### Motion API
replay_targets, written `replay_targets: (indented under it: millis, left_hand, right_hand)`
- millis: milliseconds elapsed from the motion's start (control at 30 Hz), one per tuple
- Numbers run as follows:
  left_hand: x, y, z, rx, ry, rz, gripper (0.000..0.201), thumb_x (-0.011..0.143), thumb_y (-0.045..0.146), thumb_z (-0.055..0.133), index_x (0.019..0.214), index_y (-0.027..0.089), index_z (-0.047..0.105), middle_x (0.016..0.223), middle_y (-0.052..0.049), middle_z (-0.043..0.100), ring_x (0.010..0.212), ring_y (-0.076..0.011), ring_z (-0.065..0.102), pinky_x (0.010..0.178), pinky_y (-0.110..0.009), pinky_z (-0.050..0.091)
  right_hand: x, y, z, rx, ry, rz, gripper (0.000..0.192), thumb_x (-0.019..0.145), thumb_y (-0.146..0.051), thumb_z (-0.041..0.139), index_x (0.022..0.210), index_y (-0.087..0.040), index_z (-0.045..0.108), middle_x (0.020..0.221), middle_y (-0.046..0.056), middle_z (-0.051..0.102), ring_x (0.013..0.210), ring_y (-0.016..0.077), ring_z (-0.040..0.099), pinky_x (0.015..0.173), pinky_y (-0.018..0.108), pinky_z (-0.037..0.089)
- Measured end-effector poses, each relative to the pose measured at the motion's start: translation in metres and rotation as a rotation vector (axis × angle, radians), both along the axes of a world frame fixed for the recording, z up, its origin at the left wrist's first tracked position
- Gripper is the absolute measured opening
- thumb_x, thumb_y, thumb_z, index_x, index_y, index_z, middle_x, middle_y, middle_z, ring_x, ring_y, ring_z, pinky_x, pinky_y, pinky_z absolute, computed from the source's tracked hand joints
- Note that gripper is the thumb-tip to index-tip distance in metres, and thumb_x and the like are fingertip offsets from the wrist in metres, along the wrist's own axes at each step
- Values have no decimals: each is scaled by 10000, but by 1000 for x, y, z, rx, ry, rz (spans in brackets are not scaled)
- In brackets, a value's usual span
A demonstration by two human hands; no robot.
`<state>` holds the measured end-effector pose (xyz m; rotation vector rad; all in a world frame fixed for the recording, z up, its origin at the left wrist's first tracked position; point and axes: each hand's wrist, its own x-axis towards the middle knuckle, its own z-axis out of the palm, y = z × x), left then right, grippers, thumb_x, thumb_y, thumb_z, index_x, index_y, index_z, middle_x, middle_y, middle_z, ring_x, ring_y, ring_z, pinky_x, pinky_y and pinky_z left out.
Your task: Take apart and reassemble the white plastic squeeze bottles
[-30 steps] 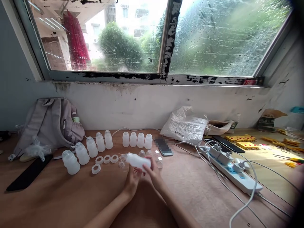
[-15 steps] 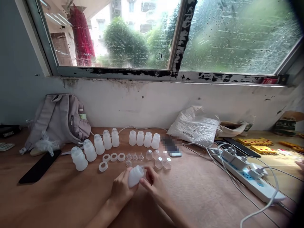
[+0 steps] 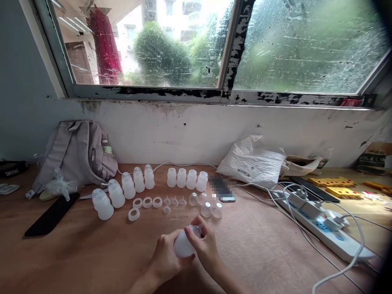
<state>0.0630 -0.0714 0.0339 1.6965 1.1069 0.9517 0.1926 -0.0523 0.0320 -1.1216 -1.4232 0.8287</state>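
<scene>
A frosted white baby bottle (image 3: 181, 246) is tilted over the near part of the table, with my left hand (image 3: 165, 255) wrapped round its body. My right hand (image 3: 208, 245) closes its thumb and fingers about a clear nipple (image 3: 197, 230) at the bottle's mouth; the fingers partly hide the neck. Beyond my hands lie several white collar rings (image 3: 147, 202), several loose clear nipples (image 3: 174, 201) and several clear domed caps (image 3: 206, 210). Open-topped bottles (image 3: 191, 179) stand in a row behind them. To the left is a line of capped bottles (image 3: 102, 204).
A grey backpack (image 3: 76, 153) and a black flat strip (image 3: 52, 216) are at left. Behind stand a silver mailing bag (image 3: 254, 161) and a phone (image 3: 226, 199). At right, a white power strip (image 3: 327, 230) trails cables near yellow parts (image 3: 332, 182).
The bottle and both hands have shifted slightly right and nearer to me. My right fingers, which were beside the bottle's mouth, now close round the nipple there.
</scene>
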Motion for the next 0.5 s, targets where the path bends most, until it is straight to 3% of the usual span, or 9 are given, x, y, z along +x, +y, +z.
replay_targets:
  millis: [133,200,267,333,400,500]
  left_hand:
    - [1,-2,3,-477,-354,-262,248,556,242,612,765,113,579,553,1,533,438,-103,474,414,-210,353]
    - [-3,-2,0,-620,-516,-332,295,571,279,578,810,107,565,530,-4,528,395,-102,470,381,-207,339]
    - [-9,1,-3,-649,-649,-351,336,569,315,569,840,117,551,542,-7,531,400,-108,487,382,-207,346]
    - [-16,5,-4,-619,-705,-344,365,552,322,585,857,126,545,567,-5,529,422,-109,501,400,-209,357]
    - [-21,11,-3,-581,-683,-315,362,558,314,590,863,123,544,592,-11,535,446,-108,509,423,-211,362]
    - [-22,16,-1,-590,-580,-243,328,590,299,584,857,113,542,597,-14,543,451,-104,504,431,-216,362]
  right_hand:
    - [5,3,4,-33,81,257,268,658,-399,601,629,-193,433,528,-52,396,456,78,338,411,193,262]
    - [9,8,2,-85,143,388,288,658,-447,589,750,-201,472,563,-47,433,439,78,348,387,191,263]
    - [14,15,-1,-79,153,380,352,650,-449,606,873,-206,484,556,-58,420,437,77,343,392,191,268]
    - [19,24,-4,-36,118,262,341,653,-407,630,892,-202,498,515,-78,362,449,76,322,415,189,269]
    - [24,31,-5,-30,103,174,274,680,-378,621,856,-197,514,497,-84,320,458,76,307,424,187,261]
    - [27,33,-4,-81,191,174,230,728,-391,574,841,-200,511,528,-77,323,448,67,291,400,180,235]
